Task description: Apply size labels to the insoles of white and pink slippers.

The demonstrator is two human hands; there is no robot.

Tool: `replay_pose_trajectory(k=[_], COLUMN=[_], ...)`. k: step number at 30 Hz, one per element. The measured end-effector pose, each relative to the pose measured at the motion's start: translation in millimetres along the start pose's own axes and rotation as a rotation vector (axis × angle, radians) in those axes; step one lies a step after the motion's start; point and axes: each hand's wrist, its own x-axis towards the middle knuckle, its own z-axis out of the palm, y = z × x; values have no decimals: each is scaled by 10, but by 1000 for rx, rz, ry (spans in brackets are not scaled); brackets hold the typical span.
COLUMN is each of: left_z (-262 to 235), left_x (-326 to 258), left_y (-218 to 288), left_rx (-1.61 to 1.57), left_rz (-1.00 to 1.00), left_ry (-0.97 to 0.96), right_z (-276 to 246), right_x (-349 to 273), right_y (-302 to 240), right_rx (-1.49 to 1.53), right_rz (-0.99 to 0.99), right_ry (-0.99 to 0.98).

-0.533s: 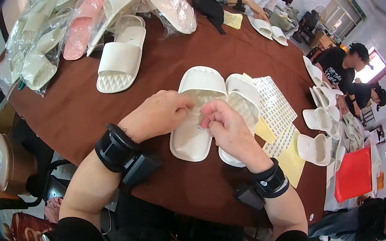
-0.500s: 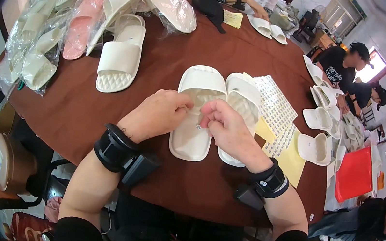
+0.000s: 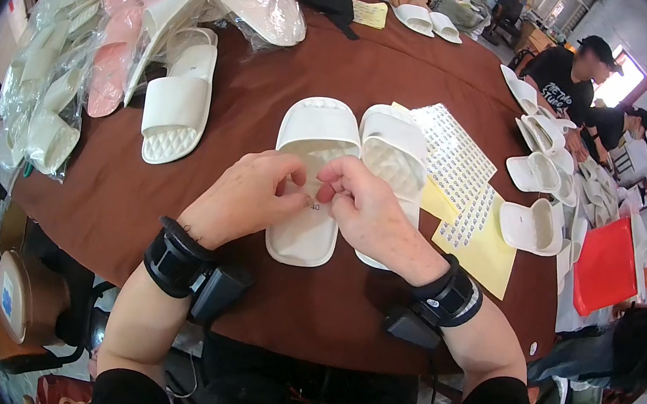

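A pair of white slide slippers lies side by side before me, toes away. My left hand (image 3: 251, 192) is over the left slipper (image 3: 301, 244), fingers bent, with a gap between thumb and forefinger. From the other side my right hand (image 3: 375, 217) reaches over both slippers, its fingers curled in toward the thumb. Whatever its fingertips hold, if anything, is too small to make out. Just below the fingertips, a small dark printed mark (image 3: 315, 207) shows on the left slipper's insole. The right slipper (image 3: 396, 150) is partly hidden by my right hand.
Sticker sheets (image 3: 453, 150) on yellow backing (image 3: 487, 260) lie right of the pair. Bagged slippers (image 3: 51, 101) and a loose white slipper (image 3: 176, 109) are at left. More slippers (image 3: 536, 173) and a red tray (image 3: 607, 268) stand at right. Other people sit around the brown-covered table (image 3: 274, 81).
My left hand's thumb and forefinger have come apart. The right hand remains curled over the left slipper. The whole view has shifted slightly, with the slippers now further left.
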Motion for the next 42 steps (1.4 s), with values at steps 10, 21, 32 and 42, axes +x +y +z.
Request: replay_pose_trajectory(k=[10,21,32,42], left_z=[84,-86,-35,-71], left_x=[35,13,0,18], left_y=[-91,115,233,168], left_rx=[115,74,-22,-38], left_rz=[89,39,-53,-140], left_ry=[53,-147,-51,-46], right_z=[114,252,594,308], right_x=[-58,-185,179,88], right_y=[135,157,443,344], right_rx=[-125,-717,-970,-724], right_rz=[-375,-726,-669,-780], right_ry=[189,219,318,259])
